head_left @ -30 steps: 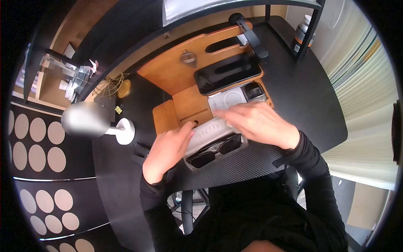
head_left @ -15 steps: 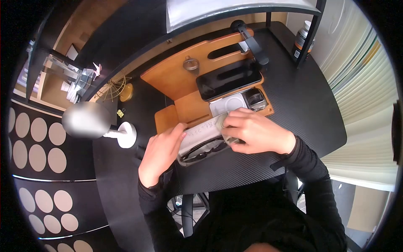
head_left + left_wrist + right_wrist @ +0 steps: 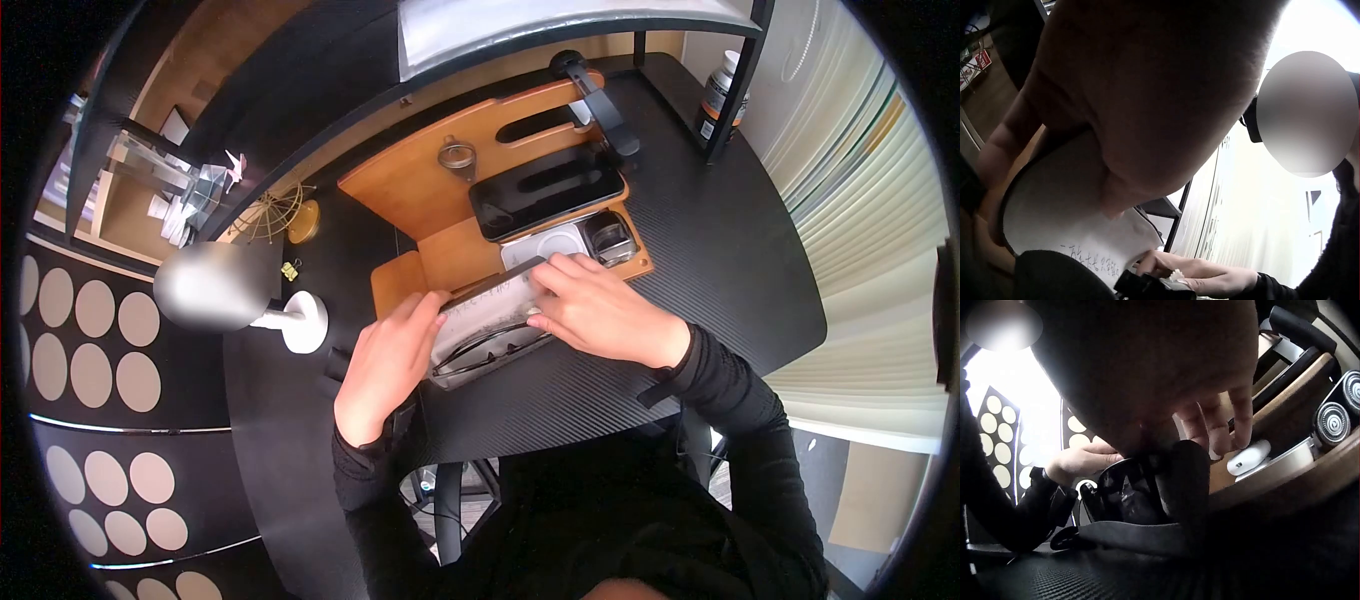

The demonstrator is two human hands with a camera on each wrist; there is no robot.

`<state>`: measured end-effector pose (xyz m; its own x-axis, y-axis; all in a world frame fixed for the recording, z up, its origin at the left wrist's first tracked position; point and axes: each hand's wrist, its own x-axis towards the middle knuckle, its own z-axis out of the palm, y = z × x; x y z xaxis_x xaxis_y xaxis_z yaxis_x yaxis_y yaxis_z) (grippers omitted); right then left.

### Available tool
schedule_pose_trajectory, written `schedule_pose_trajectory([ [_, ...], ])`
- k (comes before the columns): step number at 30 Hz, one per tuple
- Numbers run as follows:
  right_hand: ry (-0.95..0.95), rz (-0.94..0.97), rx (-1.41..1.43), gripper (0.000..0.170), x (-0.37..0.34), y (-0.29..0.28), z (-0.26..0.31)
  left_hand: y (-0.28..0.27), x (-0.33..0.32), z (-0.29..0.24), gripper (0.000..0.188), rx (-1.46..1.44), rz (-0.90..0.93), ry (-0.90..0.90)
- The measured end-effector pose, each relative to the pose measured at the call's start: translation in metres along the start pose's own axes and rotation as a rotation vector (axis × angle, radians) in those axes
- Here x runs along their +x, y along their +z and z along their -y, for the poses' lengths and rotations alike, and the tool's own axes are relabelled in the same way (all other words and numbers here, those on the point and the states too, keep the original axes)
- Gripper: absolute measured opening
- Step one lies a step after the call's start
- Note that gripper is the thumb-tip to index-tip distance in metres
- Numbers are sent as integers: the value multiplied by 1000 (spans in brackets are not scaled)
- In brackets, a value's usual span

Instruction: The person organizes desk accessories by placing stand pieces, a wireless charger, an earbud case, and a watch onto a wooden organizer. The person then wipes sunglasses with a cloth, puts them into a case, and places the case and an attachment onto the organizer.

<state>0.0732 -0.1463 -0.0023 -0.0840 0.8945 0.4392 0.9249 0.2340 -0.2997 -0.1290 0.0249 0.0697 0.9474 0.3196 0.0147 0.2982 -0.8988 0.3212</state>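
Observation:
A grey glasses case (image 3: pixel 488 312) stands open at the desk's front, its pale lid lining marked with handwriting. Dark glasses (image 3: pixel 490 357) lie inside it. My left hand (image 3: pixel 388 362) grips the lid's left end, thumb on the lining and fingers behind. At the other end, my right hand (image 3: pixel 610 315) has its fingers curled over the lid, the thumb on the inner side. From the left wrist, the written lining (image 3: pixel 1079 219) shows under the palm, and a small white frilly bit (image 3: pixel 1177 275) appears beside the right hand. In the right wrist view, fingers (image 3: pixel 1215 428) reach over the lid.
Behind the case stands a wooden organizer (image 3: pixel 425 200) bearing a black phone (image 3: pixel 545 190), a white charging pad (image 3: pixel 550 245) and a dark device (image 3: pixel 608 238). A white lamp (image 3: pixel 305 322) is at left. A bottle (image 3: pixel 720 95) stands back right beneath the shelf.
My right hand came down from above the case to its right end and now holds the lid there. The case tilted toward the lid side, showing less of the glasses. My left hand kept its hold.

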Motion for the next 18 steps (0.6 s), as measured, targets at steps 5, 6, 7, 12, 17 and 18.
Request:
schedule_pose_trajectory([
  [5, -10, -147, -36, 10, 6, -6, -1, 1, 0, 1, 25, -2, 11, -10],
  [6, -12, -147, -37, 10, 6, -6, -3, 0, 0, 0, 29, 9, 34, -23],
  [7, -58, -152, 13, 8, 4, -6, -6, -1, 0, -1, 33, 21, 58, -35],
  [12, -120, -272, 50, 8, 7, -19, 0, -2, -2, -5, 48, 17, 84, 10],
  [17, -37, -300, 164, 29, 6, -24, -3, 1, -9, -14, 59, -26, 121, 68],
  [18, -41, -227, 253, 35, 7, -23, -3, 3, -10, -15, 59, -32, 131, 97],
])
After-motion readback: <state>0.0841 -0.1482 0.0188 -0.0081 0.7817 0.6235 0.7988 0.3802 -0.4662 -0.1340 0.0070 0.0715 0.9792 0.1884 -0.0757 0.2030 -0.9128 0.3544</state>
